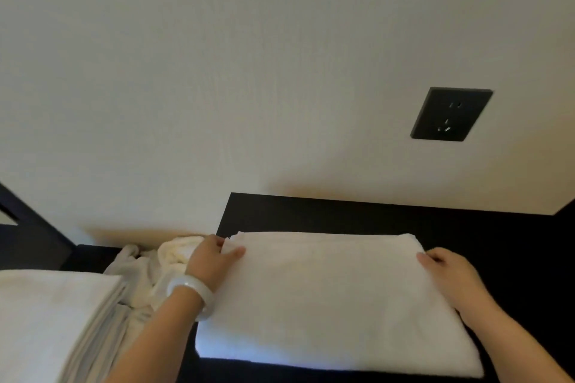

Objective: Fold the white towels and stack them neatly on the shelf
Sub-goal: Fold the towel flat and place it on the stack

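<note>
Grip: left hand [211, 261] and right hand [451, 274] pinch opposite edges of the folded towel [326, 295] on the shelf [342, 214].

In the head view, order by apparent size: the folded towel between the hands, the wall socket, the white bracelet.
folded towel
wall socket
white bracelet
The last two look close; the bracelet is nearer.

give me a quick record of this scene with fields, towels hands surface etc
surface: dark shelf against a pale wall
main item: folded towel lying flat on the shelf
left hand: pinches the towel's far left corner; white bangle on the wrist
right hand: grips the towel's right edge
left of shelf: crumpled towels, then a folded stack nearer the camera
wall: dark socket above the shelf's right part
</note>
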The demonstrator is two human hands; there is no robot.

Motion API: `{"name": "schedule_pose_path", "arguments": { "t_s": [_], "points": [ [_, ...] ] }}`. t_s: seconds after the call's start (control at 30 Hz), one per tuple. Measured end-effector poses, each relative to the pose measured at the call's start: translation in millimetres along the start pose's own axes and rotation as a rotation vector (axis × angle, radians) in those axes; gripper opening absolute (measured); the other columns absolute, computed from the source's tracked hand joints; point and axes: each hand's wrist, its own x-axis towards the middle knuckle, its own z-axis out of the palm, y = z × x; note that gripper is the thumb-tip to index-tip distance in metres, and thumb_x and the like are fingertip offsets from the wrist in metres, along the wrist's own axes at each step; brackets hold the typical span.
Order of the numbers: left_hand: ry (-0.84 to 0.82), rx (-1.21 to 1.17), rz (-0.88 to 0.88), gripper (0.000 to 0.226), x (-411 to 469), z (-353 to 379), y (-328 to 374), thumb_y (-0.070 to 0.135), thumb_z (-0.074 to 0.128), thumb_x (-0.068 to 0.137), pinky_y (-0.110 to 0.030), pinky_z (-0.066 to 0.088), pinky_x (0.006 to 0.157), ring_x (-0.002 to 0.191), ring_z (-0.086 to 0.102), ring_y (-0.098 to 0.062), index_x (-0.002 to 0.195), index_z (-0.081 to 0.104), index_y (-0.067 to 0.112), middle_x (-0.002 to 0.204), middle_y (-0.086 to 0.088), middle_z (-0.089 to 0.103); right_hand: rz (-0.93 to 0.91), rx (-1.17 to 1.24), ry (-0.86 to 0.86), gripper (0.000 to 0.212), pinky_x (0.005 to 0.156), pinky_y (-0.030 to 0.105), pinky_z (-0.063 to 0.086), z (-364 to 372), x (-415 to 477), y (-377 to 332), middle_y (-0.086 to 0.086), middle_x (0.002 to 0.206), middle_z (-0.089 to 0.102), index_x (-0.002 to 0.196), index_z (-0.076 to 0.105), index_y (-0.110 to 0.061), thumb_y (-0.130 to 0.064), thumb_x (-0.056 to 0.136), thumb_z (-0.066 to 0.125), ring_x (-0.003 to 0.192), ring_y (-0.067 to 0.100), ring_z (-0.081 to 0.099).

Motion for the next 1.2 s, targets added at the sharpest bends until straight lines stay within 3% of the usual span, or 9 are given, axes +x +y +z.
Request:
{"name": "schedule_pose_path", "arguments": {
  "t_s": [0.3, 0.43, 0.57, 0.8, 0.93, 1.0, 1.07, 1.13, 1.2],
  "points": [
    [0.196, 0.004, 0.279, 0.009, -12.2, 3.7, 9.2, 0.023, 0.057, 0.097, -0.031, 0.039, 0.065, 0.075, 0.057, -0.018, 0.099, 0.051, 0.017, 0.081, 0.001, 0.062, -0.119, 0.090, 0.192, 0.015, 0.058, 0.029, 0.037, -5.2, -6.1, -6.5, 0.006, 0.081, 0.062, 0.089, 0.058, -0.017, -0.025, 0.100, 0.051, 0.073, 0.018, 0.057],
    [0.102, 0.141, 0.174, 0.017, 4.1, 14.2, 9.0, 0.029, 0.055, 0.097, -0.031, 0.037, 0.069, 0.081, 0.058, -0.028, 0.099, 0.050, 0.013, 0.078, -0.003, 0.059, -0.039, 0.033, 0.187, 0.016, 0.059, 0.030, 0.038, 6.9, 0.7, -1.6, 0.006, 0.083, 0.061, 0.093, 0.058, -0.016, -0.026, 0.101, 0.049, 0.072, 0.017, 0.056],
    [0.055, 0.192, 0.168, 0.019, 7.1, 13.8, 1.9, 0.031, 0.055, 0.097, -0.029, 0.037, 0.072, 0.082, 0.055, -0.023, 0.098, 0.052, 0.013, 0.084, -0.003, 0.061, 0.005, -0.034, 0.182, 0.018, 0.058, 0.030, 0.039, 13.4, 4.5, 0.2, 0.004, 0.084, 0.060, 0.098, 0.056, -0.016, -0.030, 0.102, 0.045, 0.073, 0.017, 0.057],
    [0.135, 0.160, 0.221, 0.013, 5.8, 18.1, -3.5, 0.022, 0.049, 0.100, -0.033, 0.036, 0.064, 0.066, 0.052, -0.020, 0.095, 0.049, 0.010, 0.070, -0.004, 0.055, 0.048, -0.258, 0.172, 0.028, 0.057, 0.031, 0.044, 14.0, 13.6, -10.1, 0.005, 0.079, 0.059, 0.083, 0.053, -0.016, -0.036, 0.101, 0.047, 0.067, 0.017, 0.058],
    [0.219, 0.315, 0.243, 0.016, -3.6, 22.8, 5.8, 0.017, 0.057, 0.095, -0.038, 0.042, 0.069, 0.084, 0.057, -0.037, 0.104, 0.049, 0.007, 0.093, -0.013, 0.058, 0.058, -0.484, 0.220, 0.026, 0.053, 0.026, 0.040, 12.9, 2.6, -20.5, 0.001, 0.086, 0.055, 0.113, 0.049, -0.013, -0.035, 0.102, 0.044, 0.068, 0.013, 0.054],
    [0.286, 0.574, 0.366, 0.042, -11.9, 34.5, 9.9, 0.015, 0.077, 0.076, -0.044, 0.050, 0.071, 0.088, 0.059, -0.041, 0.110, 0.057, 0.000, 0.104, -0.020, 0.058, -0.124, -0.653, 0.361, 0.034, 0.069, 0.026, 0.043, 16.2, -6.1, -25.1, 0.004, 0.108, 0.059, 0.127, 0.046, -0.011, -0.030, 0.098, 0.049, 0.091, 0.018, 0.058],
    [0.235, 0.663, 0.581, 0.051, -32.1, 55.5, 20.6, 0.026, 0.079, 0.070, -0.046, 0.055, 0.078, 0.098, 0.064, -0.039, 0.113, 0.063, 0.003, 0.113, -0.019, 0.062, -0.366, -0.623, 0.419, 0.046, 0.102, 0.033, 0.041, 32.7, -22.4, -37.5, 0.009, 0.133, 0.056, 0.137, 0.048, -0.011, -0.028, 0.095, 0.055, 0.123, 0.024, 0.052],
    [-0.022, 0.725, 0.668, 0.062, -54.3, 81.8, 30.9, 0.051, 0.038, 0.092, -0.049, 0.042, 0.105, 0.131, 0.049, -0.035, 0.136, 0.052, 0.010, 0.144, -0.014, 0.048, -0.566, -0.536, 0.185, 0.057, 0.120, 0.034, 0.011, 58.7, -39.1, -49.6, 0.004, 0.158, 0.030, 0.152, 0.030, -0.017, -0.034, 0.100, 0.044, 0.147, 0.021, 0.025],
    [-0.183, 0.880, 0.665, 0.091, -64.0, 99.6, 32.5, 0.067, -0.026, 0.080, -0.050, 0.000, 0.121, 0.151, -0.001, -0.025, 0.155, 0.003, 0.024, 0.163, -0.002, -0.003, -0.614, -0.605, -0.055, 0.062, 0.117, 0.030, -0.019, 83.8, -46.2, -48.7, -0.007, 0.163, -0.005, 0.154, -0.005, -0.028, -0.051, 0.100, 0.015, 0.150, 0.010, -0.010]
  ]
}}
